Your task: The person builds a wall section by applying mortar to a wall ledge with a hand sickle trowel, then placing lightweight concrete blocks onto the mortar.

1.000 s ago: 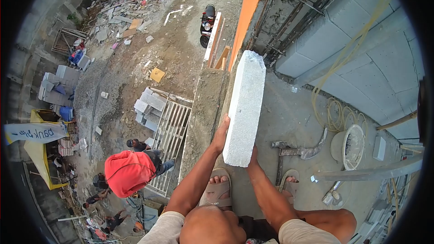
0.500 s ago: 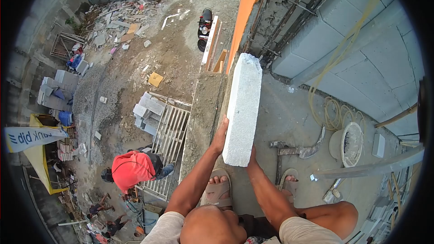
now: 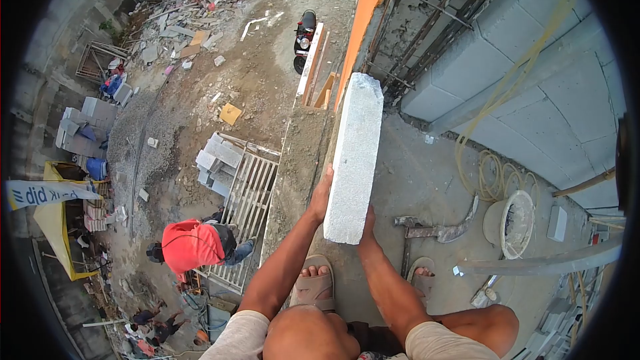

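Note:
A long pale block is held up between both hands, its far end close to the orange wall edge. My left hand presses on its left side near the close end. Around the lower right side is my right hand, its fingers mostly hidden by the block. Directly left of the block runs the rough mortar-covered wall top. A hammer-like tool lies on the floor to the right of my right hand.
A bucket and a coiled yellowish hose are on the floor at right. Rebar stands beyond the block. A metal bar juts in from the right. Below left, a person in red is beside a slatted frame.
The block and both hands have shifted slightly left in the view. The person in red has also moved slightly left and up in the view. Both hands still hold the block.

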`<state>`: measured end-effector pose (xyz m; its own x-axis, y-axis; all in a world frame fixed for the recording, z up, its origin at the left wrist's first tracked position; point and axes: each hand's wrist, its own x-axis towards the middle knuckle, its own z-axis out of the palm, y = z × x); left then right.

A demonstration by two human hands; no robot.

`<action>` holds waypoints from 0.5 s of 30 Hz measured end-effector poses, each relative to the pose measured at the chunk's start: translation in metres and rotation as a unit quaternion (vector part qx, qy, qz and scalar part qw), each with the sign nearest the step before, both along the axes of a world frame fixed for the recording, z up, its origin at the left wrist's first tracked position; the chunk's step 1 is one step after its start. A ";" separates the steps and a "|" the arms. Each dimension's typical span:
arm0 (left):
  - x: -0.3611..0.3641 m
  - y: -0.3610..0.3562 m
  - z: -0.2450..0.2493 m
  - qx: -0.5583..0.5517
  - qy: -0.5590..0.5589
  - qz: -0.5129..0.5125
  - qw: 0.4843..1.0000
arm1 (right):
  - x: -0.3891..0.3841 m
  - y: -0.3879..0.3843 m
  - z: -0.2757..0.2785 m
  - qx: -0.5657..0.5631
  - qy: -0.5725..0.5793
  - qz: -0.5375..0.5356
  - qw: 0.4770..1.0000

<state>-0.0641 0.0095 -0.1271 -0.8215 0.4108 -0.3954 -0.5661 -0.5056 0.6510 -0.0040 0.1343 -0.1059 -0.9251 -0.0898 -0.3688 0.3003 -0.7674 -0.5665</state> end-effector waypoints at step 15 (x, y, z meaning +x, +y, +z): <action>0.035 -0.003 -0.012 -0.114 0.045 0.053 0.991 | 0.038 -0.001 -0.016 -0.090 0.002 0.010 0.996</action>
<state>-0.0292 0.0064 -0.1386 -0.8917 0.2287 -0.3907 -0.4517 -0.3929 0.8010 0.0343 0.1328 -0.1218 -0.9237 -0.1734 -0.3416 0.3153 -0.8504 -0.4211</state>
